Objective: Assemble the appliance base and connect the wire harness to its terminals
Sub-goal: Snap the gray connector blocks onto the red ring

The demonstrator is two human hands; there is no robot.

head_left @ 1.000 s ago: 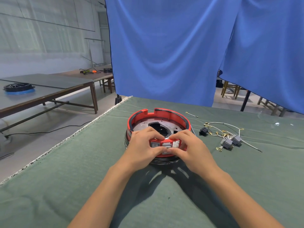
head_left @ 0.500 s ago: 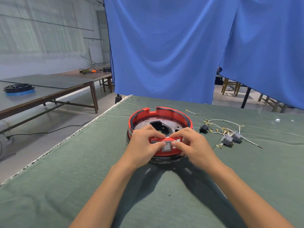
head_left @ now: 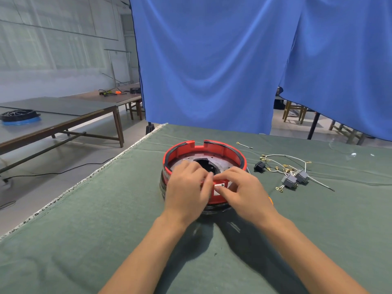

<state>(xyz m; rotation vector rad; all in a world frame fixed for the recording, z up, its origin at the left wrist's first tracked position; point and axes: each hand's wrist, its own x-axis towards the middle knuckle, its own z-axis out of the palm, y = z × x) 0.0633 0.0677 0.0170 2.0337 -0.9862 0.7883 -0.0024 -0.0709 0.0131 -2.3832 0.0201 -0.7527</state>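
Both hands, left (head_left: 186,190) and right (head_left: 244,192), curl fingers over the round red plastic appliance base's (head_left: 231,152) near rim, on a green cloth-covered table (head_left: 106,230) before blue curtains (head_left: 212,66)

Our appliance base (head_left: 204,164) mid-worktop (head_left: 84,230), our left hand (head_left: 186,189) and right hand (head_left: 244,192) on its near rim, wire harness (head_left: 284,166) to its right, curtain (head_left: 212,64) behind, another table (head_left: 63,115) far left
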